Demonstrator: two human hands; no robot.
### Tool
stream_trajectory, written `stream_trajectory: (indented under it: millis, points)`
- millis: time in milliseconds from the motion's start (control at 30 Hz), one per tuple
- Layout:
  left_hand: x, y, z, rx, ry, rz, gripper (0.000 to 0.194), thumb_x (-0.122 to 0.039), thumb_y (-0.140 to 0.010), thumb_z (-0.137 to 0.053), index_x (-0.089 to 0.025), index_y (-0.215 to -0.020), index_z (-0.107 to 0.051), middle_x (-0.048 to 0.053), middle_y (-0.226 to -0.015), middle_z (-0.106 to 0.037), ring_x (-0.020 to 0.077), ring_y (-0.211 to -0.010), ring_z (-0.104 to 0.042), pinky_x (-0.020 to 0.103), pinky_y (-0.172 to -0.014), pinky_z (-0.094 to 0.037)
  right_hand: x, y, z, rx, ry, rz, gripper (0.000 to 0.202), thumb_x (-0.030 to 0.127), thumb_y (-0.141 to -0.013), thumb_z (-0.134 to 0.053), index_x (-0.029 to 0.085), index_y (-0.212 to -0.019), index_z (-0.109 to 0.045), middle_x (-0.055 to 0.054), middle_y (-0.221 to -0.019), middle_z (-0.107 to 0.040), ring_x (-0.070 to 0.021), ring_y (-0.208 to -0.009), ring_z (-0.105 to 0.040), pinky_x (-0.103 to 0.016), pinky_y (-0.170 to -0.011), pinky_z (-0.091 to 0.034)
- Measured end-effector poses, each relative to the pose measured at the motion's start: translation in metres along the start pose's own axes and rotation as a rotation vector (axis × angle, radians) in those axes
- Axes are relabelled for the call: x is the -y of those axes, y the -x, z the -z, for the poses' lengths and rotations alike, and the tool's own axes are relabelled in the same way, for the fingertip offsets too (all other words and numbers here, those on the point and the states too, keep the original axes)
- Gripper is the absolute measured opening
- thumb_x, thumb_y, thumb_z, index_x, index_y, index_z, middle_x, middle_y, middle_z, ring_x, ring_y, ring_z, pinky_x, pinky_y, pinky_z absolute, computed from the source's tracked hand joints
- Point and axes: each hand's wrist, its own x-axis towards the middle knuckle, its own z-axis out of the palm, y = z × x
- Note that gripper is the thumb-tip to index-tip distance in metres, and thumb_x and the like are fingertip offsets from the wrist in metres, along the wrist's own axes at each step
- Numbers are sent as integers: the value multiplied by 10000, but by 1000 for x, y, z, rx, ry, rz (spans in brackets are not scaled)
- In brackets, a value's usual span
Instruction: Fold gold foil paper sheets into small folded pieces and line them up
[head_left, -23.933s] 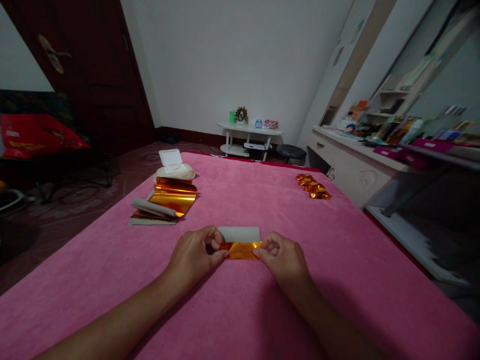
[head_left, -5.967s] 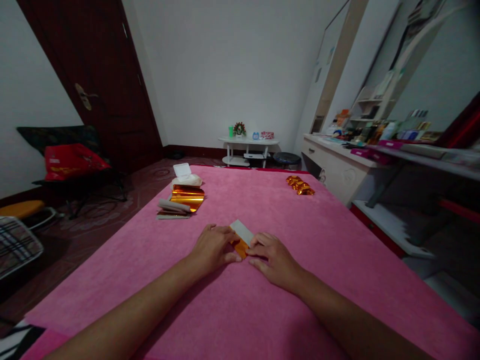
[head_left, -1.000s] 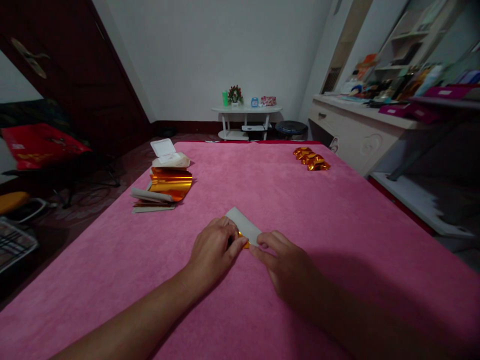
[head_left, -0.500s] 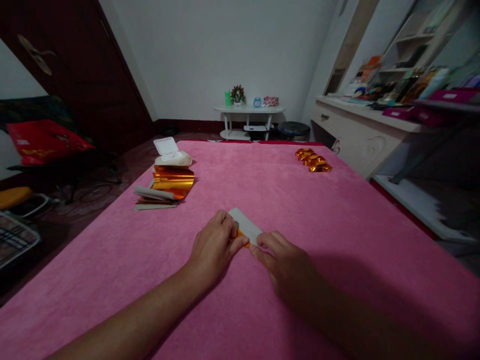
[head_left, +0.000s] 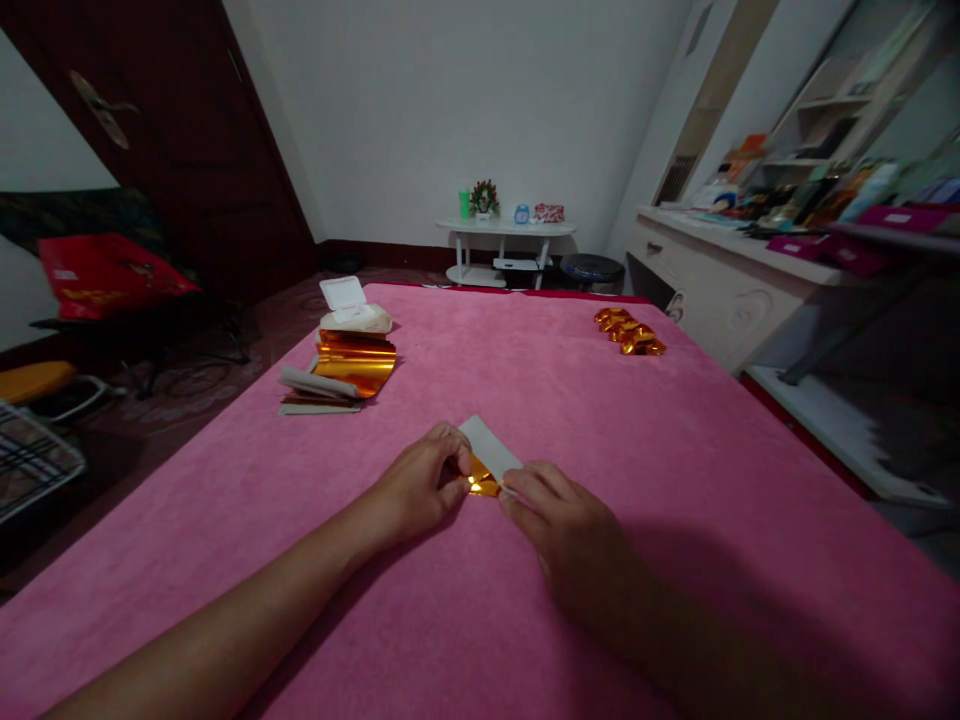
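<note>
A sheet of gold foil paper (head_left: pixel 487 447) lies in front of me on the pink cloth, its pale backing facing up and a shiny gold fold turned over at the near edge. My left hand (head_left: pixel 426 480) pinches the fold's left end between thumb and fingers. At the right end, my right hand (head_left: pixel 559 515) grips the paper by its near corner. The fingers partly cover both ends. Farther off to the left lies a stack of gold foil sheets (head_left: pixel 356 365), some curled and some with grey backing up. Several folded gold foil pieces (head_left: pixel 630 332) sit at the far right.
The pink cloth (head_left: pixel 480 600) covers the table. An open white box (head_left: pixel 343 293) stands behind the stack. Beyond are a small white table (head_left: pixel 506 228), a round dark stool (head_left: pixel 592 268), a cluttered dresser (head_left: pixel 720 260) on the right, and a red bag (head_left: pixel 112 275) on a chair.
My left thumb has slid left, away from my right hand, and more of the gold fold shows between them. The view has shifted slightly. My right hand keeps its grip.
</note>
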Motion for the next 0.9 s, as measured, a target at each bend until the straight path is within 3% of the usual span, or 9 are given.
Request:
stream_trajectory:
  millis: [100, 300, 433, 533, 633, 767, 900]
  points:
    - [2, 1, 0, -9, 33, 1, 161, -36, -707, -540, -179, -756, -487, 21, -866, -522, 140, -790, -511, 251, -695, -420, -1, 0, -4, -35, 21, 71, 342, 22, -832, -425, 122, -1103, -609, -104, -1162, -620, -252, -1122, -478, -432, -1002, -382]
    - [1, 2, -2, -35, 31, 4, 138, -44, -715, -536, -172, -766, -541, 22, -864, -533, 149, -815, -523, 263, -720, -421, 1, -6, -6, 65, 25, 2, 276, 43, -811, -450, 172, -982, -625, -69, -1029, -657, -216, -1013, -540, -434, -1038, -279]
    - [0, 1, -7, -62, 6, 47, 62, -141, -777, -582, -170, -725, -564, 16, -827, -544, 153, -809, -529, 265, -717, -419, -3, -25, 7, 137, -37, -64, 235, 57, -734, -522, 193, -883, -643, -35, -866, -674, -192, -835, -576, -355, -866, -372]
    - [-1, 1, -10, -108, -9, 64, 81, -169, -770, -627, -166, -709, -573, 15, -820, -545, 149, -786, -529, 256, -690, -418, -11, -43, 12, 162, -105, -171, 201, 95, -749, -533, 240, -775, -668, 5, -771, -682, -170, -741, -596, -316, -755, -378]
    - [-1, 3, -12, -134, 23, 38, 99, -203, -773, -652, -162, -721, -579, 18, -818, -546, 143, -758, -531, 249, -665, -421, -20, -54, 6, 135, -197, -295, 152, 157, -743, -597, 246, -846, -665, 8, -822, -676, -154, -730, -604, -271, -673, -392]
    - [-2, 7, -11, -207, -1, -11, 131, -250, -778, -668, -170, -757, -567, 24, -841, -541, 156, -787, -531, 264, -679, -434, -28, -57, -10, -29, -286, -435, 407, 163, -661, -703, 202, -1050, -587, -50, -1061, -621, -171, -903, -601, -261, -737, -434]
    - [0, 9, -10, -309, -140, -34, 348, -326, -703, -741, -199, -978, -569, 66, -1041, -541, 228, -982, -518, 358, -825, -448, -32, -56, -14, -1, -353, -505, 675, 181, -615, -756, 217, -1238, -500, -38, -970, -651, -178, -809, -616, -274, -693, -448]
